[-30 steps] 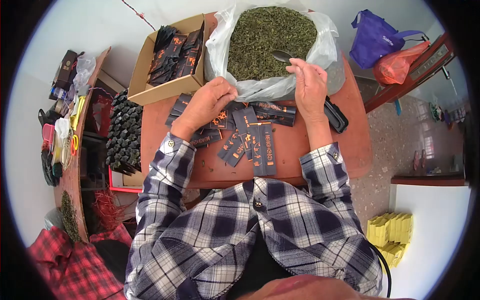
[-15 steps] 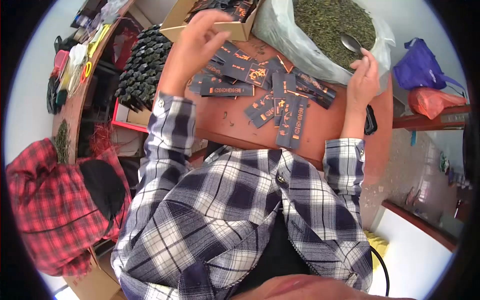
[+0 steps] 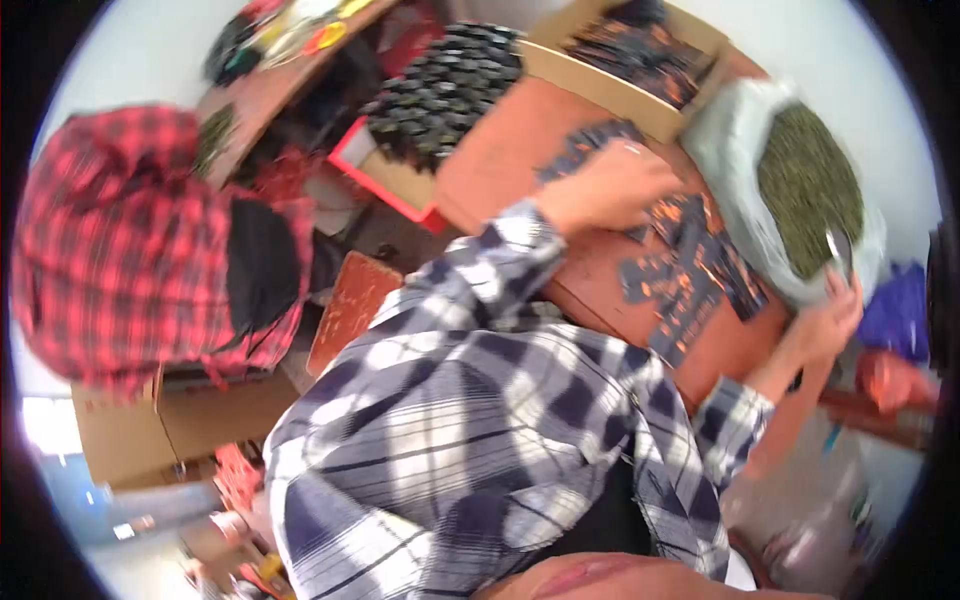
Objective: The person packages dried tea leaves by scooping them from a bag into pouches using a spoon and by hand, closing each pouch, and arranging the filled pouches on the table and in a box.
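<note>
My right hand (image 3: pixel 826 318) is closed on the handle of a metal spoon (image 3: pixel 839 243), whose bowl lies over dried green leaves (image 3: pixel 808 180) in a large clear plastic bag (image 3: pixel 738 140). My left hand (image 3: pixel 630 186) reaches down over flat black packets with orange print on the reddish-brown table (image 3: pixel 500 160). Its fingers are blurred and partly turned away, so I cannot tell whether they grip a packet. More black packets (image 3: pixel 690 270) lie scattered in overlapping layers between my two hands.
An open cardboard box (image 3: pixel 600 85) of black packets stands at the table's back edge. Beside the table, a red-edged box (image 3: pixel 385 180) holds many dark packets standing in rows. A red plaid garment (image 3: pixel 130 270) and a purple bag (image 3: pixel 895 315) are at the sides.
The view has swung to the left and blurred. My left hand has come down from near the cardboard box to the packets. The spoon stays in my right hand, at the leaves.
</note>
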The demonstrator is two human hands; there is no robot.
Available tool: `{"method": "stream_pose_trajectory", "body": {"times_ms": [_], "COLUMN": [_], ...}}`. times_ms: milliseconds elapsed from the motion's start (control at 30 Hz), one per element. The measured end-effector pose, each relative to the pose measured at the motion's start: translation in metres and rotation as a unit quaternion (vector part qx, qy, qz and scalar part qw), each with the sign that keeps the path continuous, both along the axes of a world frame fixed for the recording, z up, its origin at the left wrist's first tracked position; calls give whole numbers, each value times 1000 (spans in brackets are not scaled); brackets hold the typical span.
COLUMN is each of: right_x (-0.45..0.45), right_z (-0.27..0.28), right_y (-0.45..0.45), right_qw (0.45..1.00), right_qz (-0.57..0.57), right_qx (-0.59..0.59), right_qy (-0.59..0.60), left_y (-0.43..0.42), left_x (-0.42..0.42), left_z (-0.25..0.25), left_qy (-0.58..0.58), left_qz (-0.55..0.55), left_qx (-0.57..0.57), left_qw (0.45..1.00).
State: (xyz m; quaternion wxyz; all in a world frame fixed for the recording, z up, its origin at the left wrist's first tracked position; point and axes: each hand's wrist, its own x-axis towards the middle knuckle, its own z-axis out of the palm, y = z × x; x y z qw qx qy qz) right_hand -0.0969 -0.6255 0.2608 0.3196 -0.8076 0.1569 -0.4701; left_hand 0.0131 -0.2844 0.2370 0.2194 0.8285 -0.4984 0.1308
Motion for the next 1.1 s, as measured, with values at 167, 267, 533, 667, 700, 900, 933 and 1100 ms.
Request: {"method": "stream_pose_trajectory", "body": {"times_ms": [167, 267, 533, 667, 700, 900, 933, 1100], "right_x": [-3, 0, -1, -1, 1, 3, 4, 8], "right_z": [4, 5, 11, 7, 6, 0, -3, -3], "right_y": [5, 10, 19, 16, 16, 8, 7, 19], "right_qw": [1000, 1000, 1000, 1000, 999, 999, 1000, 997], "right_qz": [0, 1, -4, 7, 11, 13, 5, 46], "right_qx": [5, -5, 14, 15, 13, -2, -14, 57], "right_qy": [-5, -4, -15, -23, -28, -33, -19, -29], "left_y": [-11, -10, 3, 10, 12, 83, 107, 93], "left_x": [-1, 0, -1, -7, -8, 8, 10, 0], "left_z": [-4, 0, 21, 27, 30, 35, 40, 55], "left_qy": [47, 29, 13, 122, 162, 307, 269, 501], "left_qz": [59, 67, 120, 125, 119, 85, 103, -141], "left_qx": [102, 57, -40, -190, -230, -586, -618, -717], "left_qw": [992, 996, 992, 966, 952, 745, 731, 464]}}
